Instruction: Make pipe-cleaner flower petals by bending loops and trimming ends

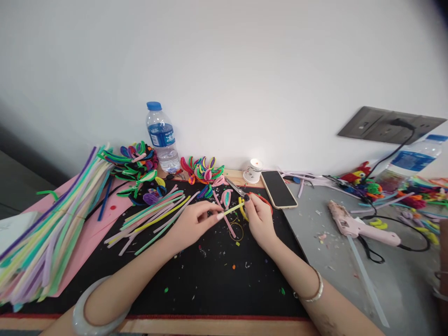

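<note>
A short yellow pipe cleaner [234, 209] is stretched between both hands above the black mat [217, 289]. My left hand [196, 221] pinches its left end between thumb and finger. The right end sits in the closed fingers of my right hand [260, 221]. Just behind my right hand lie scissors [235, 187] with red handles, partly hidden by it. A pink pipe cleaner [229, 225] and a thin yellowish ring [236, 231] rest on the mat below the yellow piece. A small pink and green looped piece [226, 198] lies behind it.
Loose pipe cleaners [154, 217] and a large bundle [59, 233] lie left. Behind are a water bottle [163, 137], colourful looped pieces [205, 171], a white cup [253, 171] and a phone [279, 189]. A pink glue gun [364, 229] with its cord is at right.
</note>
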Available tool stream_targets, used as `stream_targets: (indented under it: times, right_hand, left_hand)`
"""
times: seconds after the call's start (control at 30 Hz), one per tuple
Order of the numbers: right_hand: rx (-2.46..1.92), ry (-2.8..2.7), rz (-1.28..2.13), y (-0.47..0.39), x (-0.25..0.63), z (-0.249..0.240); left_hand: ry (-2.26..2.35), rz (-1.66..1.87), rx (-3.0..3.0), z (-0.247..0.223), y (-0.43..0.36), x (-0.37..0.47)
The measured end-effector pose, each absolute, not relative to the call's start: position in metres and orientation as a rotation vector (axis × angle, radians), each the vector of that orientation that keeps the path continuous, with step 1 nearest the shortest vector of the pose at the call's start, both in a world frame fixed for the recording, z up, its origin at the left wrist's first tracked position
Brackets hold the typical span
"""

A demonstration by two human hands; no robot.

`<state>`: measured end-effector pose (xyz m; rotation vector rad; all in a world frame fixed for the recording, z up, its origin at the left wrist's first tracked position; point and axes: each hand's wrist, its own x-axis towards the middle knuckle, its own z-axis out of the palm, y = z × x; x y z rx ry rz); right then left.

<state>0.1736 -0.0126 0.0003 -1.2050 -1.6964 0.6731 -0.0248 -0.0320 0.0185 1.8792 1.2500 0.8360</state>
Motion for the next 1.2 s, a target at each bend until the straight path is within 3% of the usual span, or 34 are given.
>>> stream_targets:
  times: [0.2,0.53,0.83,1.2]
  right_hand:
    - [-1.175,-1.727,0.751,-0.018,0.168,-0.001]
    - [-1.135,-1.878,0.797,-0.022,0.163,0.004]
    - [-0.983,-2.161,0.911,-0.024,0.157,0.006]
    - [-0.991,-1.644,1.329,-0.024,0.156,0.001]
  left_hand:
    - [1.016,0.64,1.624,0.007,-0.033,-0.02]
    - [0.832,0.857,1.003,0.006,-0.031,-0.019]
    - [0.829,0.939,0.817,0.005,-0.028,-0.023]
    - [0.839,1.006,0.751,0.007,-0.026,-0.023]
